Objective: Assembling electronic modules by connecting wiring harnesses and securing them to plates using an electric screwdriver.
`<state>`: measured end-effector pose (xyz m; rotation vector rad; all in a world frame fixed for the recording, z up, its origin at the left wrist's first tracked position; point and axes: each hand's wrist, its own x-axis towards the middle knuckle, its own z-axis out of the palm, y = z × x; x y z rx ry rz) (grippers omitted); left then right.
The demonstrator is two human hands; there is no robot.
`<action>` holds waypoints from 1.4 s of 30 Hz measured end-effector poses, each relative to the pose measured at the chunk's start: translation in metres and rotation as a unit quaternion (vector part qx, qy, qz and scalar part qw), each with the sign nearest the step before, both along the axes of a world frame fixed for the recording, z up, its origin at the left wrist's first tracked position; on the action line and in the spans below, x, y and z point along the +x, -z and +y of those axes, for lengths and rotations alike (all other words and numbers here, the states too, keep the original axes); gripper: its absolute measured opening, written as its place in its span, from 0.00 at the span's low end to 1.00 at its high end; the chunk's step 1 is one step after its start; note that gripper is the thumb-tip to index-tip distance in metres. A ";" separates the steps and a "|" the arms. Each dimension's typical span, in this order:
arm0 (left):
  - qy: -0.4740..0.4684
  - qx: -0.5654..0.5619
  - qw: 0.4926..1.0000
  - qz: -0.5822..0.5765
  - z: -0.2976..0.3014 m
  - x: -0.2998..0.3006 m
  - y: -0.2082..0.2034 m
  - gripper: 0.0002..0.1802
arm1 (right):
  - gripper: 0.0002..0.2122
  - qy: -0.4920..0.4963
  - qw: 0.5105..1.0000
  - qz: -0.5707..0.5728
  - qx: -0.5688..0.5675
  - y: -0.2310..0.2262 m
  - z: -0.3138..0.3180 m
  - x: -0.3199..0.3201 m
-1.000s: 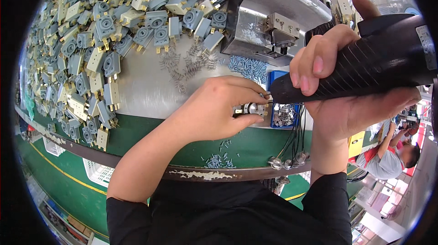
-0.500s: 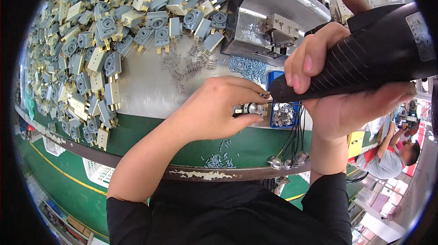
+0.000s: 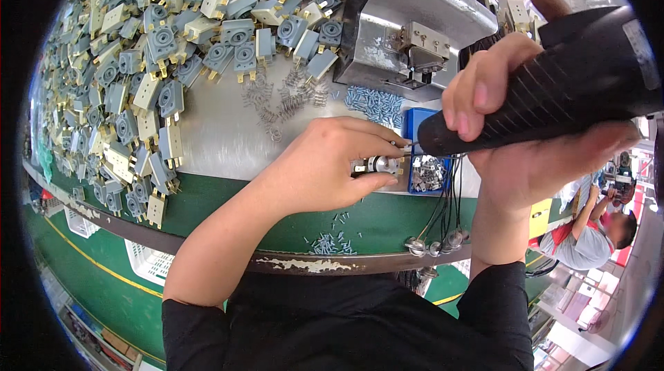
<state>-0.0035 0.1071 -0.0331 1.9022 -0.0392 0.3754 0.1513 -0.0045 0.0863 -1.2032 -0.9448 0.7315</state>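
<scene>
My right hand (image 3: 513,174) is wrapped round a black electric screwdriver (image 3: 553,84), held nearly level with its nose pointing left. Its thin bit reaches to the fingertips of my left hand (image 3: 325,163). Between that hand's thumb and fingers sits a small part with a round silver top and brass-coloured tabs (image 3: 382,165). Much of the part is hidden by the fingers. Just right of it stands a blue tray (image 3: 413,122) of small metal pieces (image 3: 429,174), partly under the screwdriver.
Grey and cream switch-like blocks (image 3: 162,39) are heaped at the left. Loose springs (image 3: 294,98) and blue screws (image 3: 373,103) lie nearby. A metal fixture (image 3: 425,1) rises behind. Wired silver discs (image 3: 436,243) hang at the front edge. Another person (image 3: 588,243) is at far right.
The screwdriver and my right hand have shifted slightly right, away from the left fingertips, baring more of the bit. My left hand stays in place with the part.
</scene>
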 end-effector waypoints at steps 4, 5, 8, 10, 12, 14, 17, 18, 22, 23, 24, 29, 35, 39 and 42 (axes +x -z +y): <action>0.000 -0.011 1.000 -0.004 0.001 -0.001 0.001 0.19 | 0.63 -0.024 0.999 0.003 0.046 -0.003 -0.006 -0.002; -0.001 -0.011 1.000 -0.005 0.002 -0.001 0.001 0.18 | 0.63 -0.032 0.998 0.005 0.062 -0.003 -0.007 -0.004; 0.005 -0.017 1.000 -0.014 0.001 0.003 0.002 0.19 | 0.62 -0.047 0.994 -0.037 0.090 -0.005 -0.016 -0.012; 0.000 -0.015 1.000 -0.012 0.001 0.001 0.004 0.19 | 0.62 -0.042 0.996 -0.037 0.072 -0.002 -0.021 -0.016; 0.005 0.000 1.000 -0.017 0.001 0.001 0.004 0.18 | 0.61 -0.035 0.996 -0.015 0.076 0.002 -0.022 -0.019; 0.006 -0.002 1.000 -0.018 0.001 0.001 0.003 0.18 | 0.60 -0.027 0.997 -0.016 0.070 0.004 -0.024 -0.018; 0.001 0.001 1.000 -0.015 0.000 -0.001 0.004 0.18 | 0.60 -0.018 0.998 -0.014 0.065 0.009 -0.024 -0.016; -0.002 0.003 1.000 -0.014 0.000 -0.001 0.004 0.18 | 0.60 -0.015 0.998 -0.014 0.063 0.009 -0.025 -0.015; -0.009 0.004 1.000 -0.016 -0.002 0.000 0.006 0.18 | 0.59 0.014 0.998 -0.032 0.050 0.008 -0.024 -0.021; -0.006 0.005 1.000 -0.014 -0.002 0.001 0.006 0.18 | 0.59 0.037 0.997 -0.050 0.042 0.008 -0.024 -0.024; -0.004 0.006 1.000 -0.013 -0.002 0.001 0.005 0.17 | 0.59 0.036 0.997 -0.051 0.041 0.007 -0.026 -0.026; -0.018 0.006 1.000 -0.018 0.000 -0.006 0.010 0.17 | 0.54 -0.019 0.992 -0.060 0.108 0.027 -0.022 -0.022; -0.018 0.007 0.999 -0.041 -0.003 0.003 0.008 0.16 | 0.46 -0.103 0.976 -0.063 0.182 0.032 -0.020 -0.011; -0.029 0.001 0.999 -0.041 -0.004 0.000 0.010 0.16 | 0.46 -0.123 0.971 -0.078 0.189 0.039 -0.021 -0.007; -0.030 0.009 0.999 -0.041 -0.005 0.001 0.008 0.16 | 0.46 -0.149 0.965 -0.090 0.194 0.039 -0.022 -0.004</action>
